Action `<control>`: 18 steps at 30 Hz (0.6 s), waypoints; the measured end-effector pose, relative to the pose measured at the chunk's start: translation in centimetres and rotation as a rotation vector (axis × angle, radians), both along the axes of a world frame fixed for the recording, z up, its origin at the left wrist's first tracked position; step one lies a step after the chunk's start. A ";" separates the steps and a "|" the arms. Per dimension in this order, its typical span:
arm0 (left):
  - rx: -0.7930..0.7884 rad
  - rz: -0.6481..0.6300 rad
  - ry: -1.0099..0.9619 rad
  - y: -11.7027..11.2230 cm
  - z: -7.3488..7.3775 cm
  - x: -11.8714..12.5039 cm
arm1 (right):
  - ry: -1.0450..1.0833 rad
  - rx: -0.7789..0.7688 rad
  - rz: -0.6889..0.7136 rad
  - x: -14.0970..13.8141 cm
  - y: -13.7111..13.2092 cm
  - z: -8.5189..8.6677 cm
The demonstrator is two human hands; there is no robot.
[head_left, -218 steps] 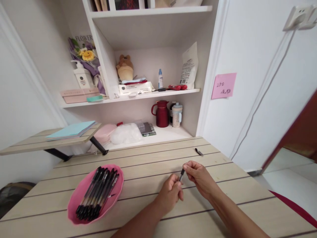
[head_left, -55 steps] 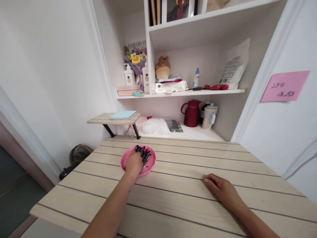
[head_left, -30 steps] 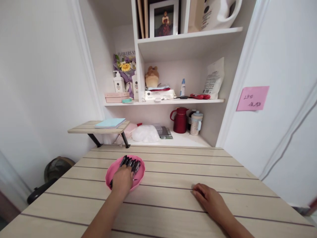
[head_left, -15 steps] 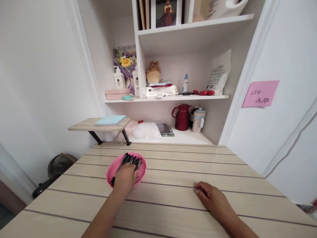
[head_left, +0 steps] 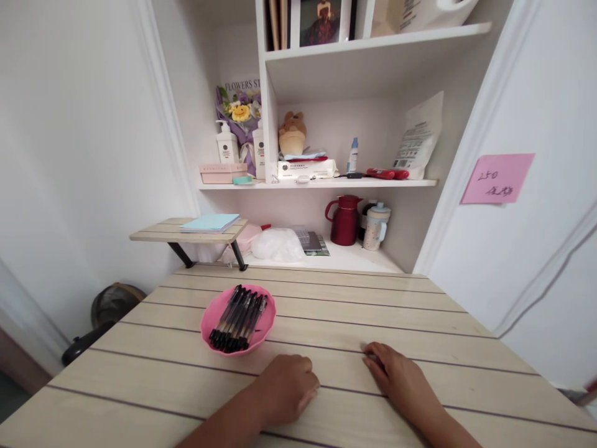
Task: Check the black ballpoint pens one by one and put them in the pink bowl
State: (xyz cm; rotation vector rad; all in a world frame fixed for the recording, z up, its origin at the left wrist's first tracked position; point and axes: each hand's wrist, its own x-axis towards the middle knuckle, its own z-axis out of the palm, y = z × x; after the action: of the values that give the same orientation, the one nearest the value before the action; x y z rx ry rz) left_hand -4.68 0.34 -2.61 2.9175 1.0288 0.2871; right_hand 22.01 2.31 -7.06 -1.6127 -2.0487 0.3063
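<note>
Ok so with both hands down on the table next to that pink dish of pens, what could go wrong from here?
1. The black pens lie loose in the shallow pink dish; a knock from the left hand beside it could tip them out.
2. The slatted table has grooves, so a spilled pen might roll along one toward an edge.
3. The right hand rests flat with fingers curled; if something small lies under it, it could slip away unseen.
</note>
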 end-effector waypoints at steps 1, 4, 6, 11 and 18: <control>-0.001 0.002 -0.010 0.0 -0.2 0.0 | -0.012 -0.002 0.003 0.0 0.0 -0.1; -0.026 0.017 -0.062 0.1 -0.3 0.0 | -0.047 -0.008 0.002 0.0 -0.1 -0.2; -0.072 0.034 -0.099 0.1 -0.4 0.0 | -0.066 -0.009 -0.001 -0.1 -0.1 -0.1; -0.207 0.103 -0.188 0.6 -0.9 0.0 | -0.115 -0.012 0.043 -0.8 -0.5 0.3; -0.268 0.120 -0.259 0.8 -1.3 0.0 | -0.206 0.023 0.111 -3.4 -2.1 1.1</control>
State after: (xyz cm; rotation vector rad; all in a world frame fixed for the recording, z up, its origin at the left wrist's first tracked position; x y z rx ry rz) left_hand -4.63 1.15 -3.96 2.5082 1.1049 0.4759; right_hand 18.61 0.22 -5.96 -1.5757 -2.2925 0.1602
